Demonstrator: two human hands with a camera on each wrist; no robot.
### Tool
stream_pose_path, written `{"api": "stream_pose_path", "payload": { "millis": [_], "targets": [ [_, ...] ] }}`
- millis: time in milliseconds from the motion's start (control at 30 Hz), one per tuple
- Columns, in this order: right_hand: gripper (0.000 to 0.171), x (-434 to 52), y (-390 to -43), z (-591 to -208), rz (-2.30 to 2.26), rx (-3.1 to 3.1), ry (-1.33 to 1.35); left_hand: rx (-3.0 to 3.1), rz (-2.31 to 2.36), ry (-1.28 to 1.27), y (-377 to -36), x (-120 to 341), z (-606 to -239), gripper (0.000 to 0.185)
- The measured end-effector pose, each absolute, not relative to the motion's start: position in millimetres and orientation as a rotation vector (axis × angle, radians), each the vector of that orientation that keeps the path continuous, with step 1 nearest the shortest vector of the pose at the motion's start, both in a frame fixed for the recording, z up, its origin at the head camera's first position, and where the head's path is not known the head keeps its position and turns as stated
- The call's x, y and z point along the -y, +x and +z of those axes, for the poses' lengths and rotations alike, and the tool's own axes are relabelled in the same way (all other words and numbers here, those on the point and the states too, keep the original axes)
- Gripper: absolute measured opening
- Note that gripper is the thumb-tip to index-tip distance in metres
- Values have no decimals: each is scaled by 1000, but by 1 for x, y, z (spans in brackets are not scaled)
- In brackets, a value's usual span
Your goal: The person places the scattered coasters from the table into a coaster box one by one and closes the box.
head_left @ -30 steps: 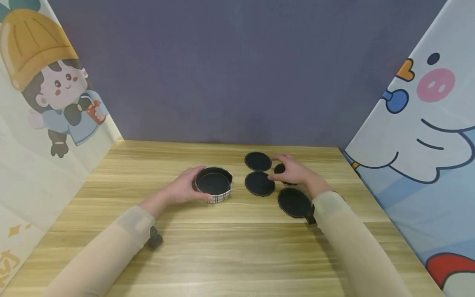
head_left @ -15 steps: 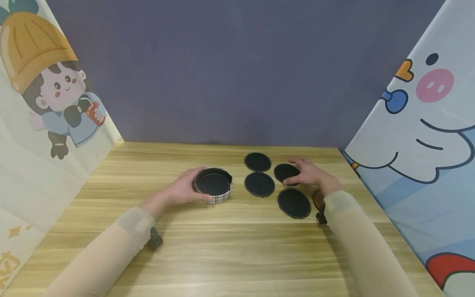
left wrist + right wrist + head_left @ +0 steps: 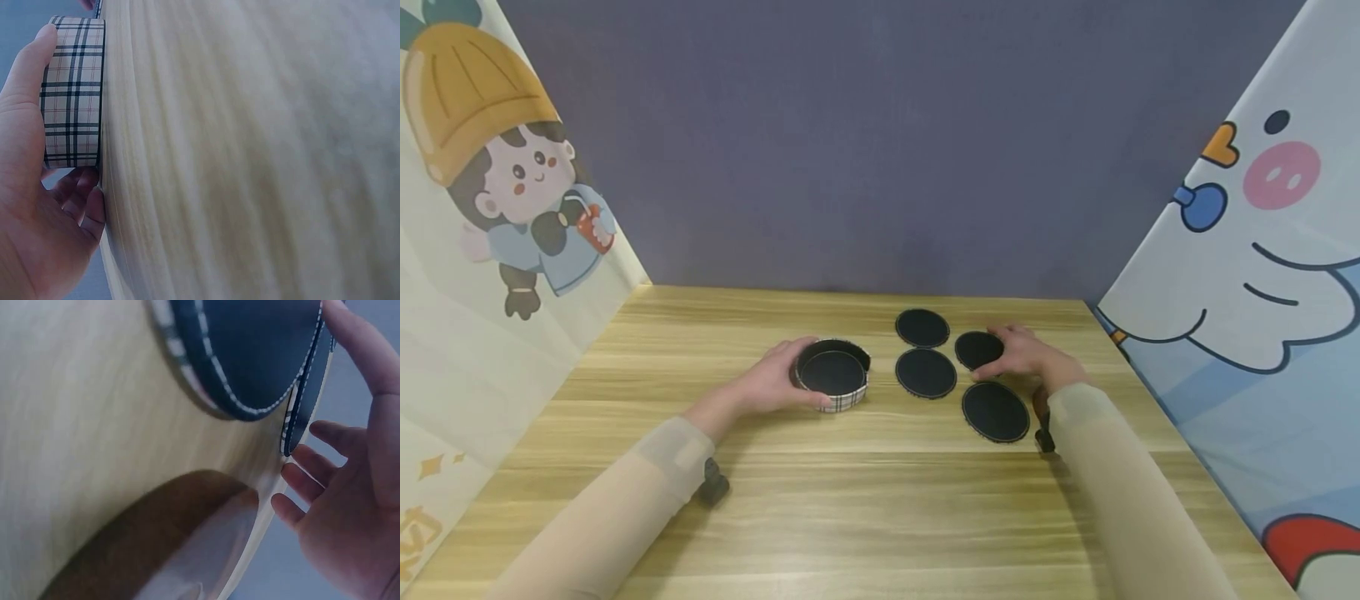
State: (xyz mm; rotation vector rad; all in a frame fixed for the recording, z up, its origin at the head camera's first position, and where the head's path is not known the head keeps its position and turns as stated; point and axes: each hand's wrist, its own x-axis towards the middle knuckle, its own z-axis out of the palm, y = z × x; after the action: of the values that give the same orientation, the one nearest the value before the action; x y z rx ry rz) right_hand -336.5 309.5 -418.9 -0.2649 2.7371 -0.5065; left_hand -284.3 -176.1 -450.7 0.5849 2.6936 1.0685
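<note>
A: We see the left hand (image 3: 767,385) curled round the side of the plaid holder (image 3: 832,374) on the tabletop (image 3: 880,500). Its grip is closed on the checked wall, with the thumb along the front; the left wrist view shows the thumb lying on the plaid band (image 3: 74,94).

B: Agreed. Inside the holder we make out one black coaster (image 3: 832,372) lying flat.

A: And the right hand (image 3: 1030,354)?

B: We find it at the right-hand coaster (image 3: 977,349), fingers bent over its far edge and thumb at its near edge. In the right wrist view that coaster's rim (image 3: 306,406) stands tilted off the wood, pinched by the grip, while another coaster (image 3: 250,350) lies flat beside it.

A: Three more black discs lie flat on the tabletop: one at the back (image 3: 922,327), one in the middle (image 3: 926,372), one nearest us (image 3: 996,411).

B: The middle one sits just beside the holder, apart from it.
</note>
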Motion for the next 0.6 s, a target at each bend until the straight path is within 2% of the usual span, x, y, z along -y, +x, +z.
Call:
{"api": "stream_pose_path", "payload": {
  "millis": [600],
  "targets": [
    [119, -305, -347, -421, -395, -2779, -255, -2684, 1084, 581, -285, 176, -452, 130]
  ]
}}
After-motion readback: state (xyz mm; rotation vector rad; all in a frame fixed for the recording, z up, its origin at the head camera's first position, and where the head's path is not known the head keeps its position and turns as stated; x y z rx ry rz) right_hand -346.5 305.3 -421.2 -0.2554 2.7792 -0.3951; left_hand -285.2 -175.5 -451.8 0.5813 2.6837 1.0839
